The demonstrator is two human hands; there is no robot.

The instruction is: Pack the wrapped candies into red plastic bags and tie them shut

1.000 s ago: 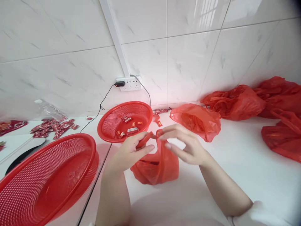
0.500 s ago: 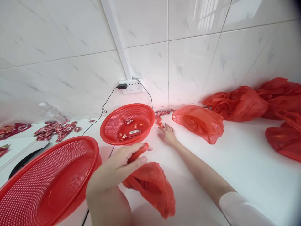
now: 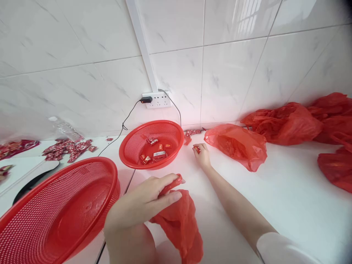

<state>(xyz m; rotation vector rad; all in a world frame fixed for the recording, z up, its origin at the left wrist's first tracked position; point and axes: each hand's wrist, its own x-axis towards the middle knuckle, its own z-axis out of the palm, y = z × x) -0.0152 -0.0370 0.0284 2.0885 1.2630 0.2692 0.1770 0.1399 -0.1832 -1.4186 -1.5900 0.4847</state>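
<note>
My left hand pinches the twisted handle of a small red plastic bag, which hangs below it over the white counter. My right hand reaches far forward and closes its fingers on a small red wrapped candy lying on the counter, just right of the small red mesh basket. That basket holds several wrapped candies.
A large red mesh basket sits at the near left. Several filled red plastic bags lie along the wall at the right. Loose candies are scattered at the far left. A wall socket with a plugged-in cable hangs behind the small basket.
My right hand let go of the bag handles, reached forward past the small basket and closed on a candy. My left hand kept the bag, which now hangs lower.
</note>
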